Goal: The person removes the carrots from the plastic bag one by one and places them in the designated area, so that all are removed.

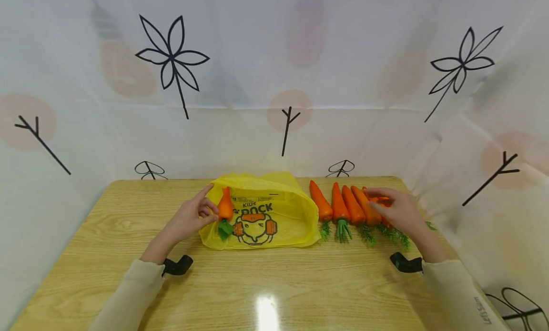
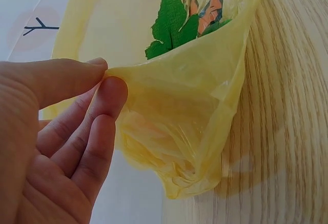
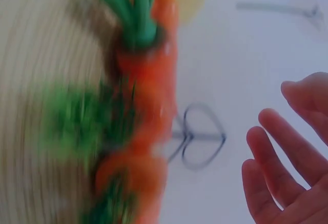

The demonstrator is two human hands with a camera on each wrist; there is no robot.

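Observation:
My left hand (image 1: 188, 216) pinches the left rim of a yellow plastic bag (image 1: 296, 226) between thumb and fingers; the left wrist view shows this grip close up. The bag lies with its mouth held wide, a cartoon print on its inner side. Inside, near the left hand, is an orange artificial carrot (image 1: 225, 206) with a broad green leaf (image 2: 171, 24). Right of the bag, several orange artificial carrots (image 1: 340, 202) lie side by side, green tops toward me. Over the right end of this row hovers my right hand (image 1: 396, 209), its fingers apart and holding nothing in the right wrist view (image 3: 287, 167).
Everything lies on a light wood-grain table (image 1: 266, 278). A white cloth with plant drawings (image 1: 240, 131) rises behind and at both sides. Black wrist mounts (image 1: 177, 265) sit at both sleeve cuffs. One carrot (image 1: 320, 201) lies right against the bag's right edge.

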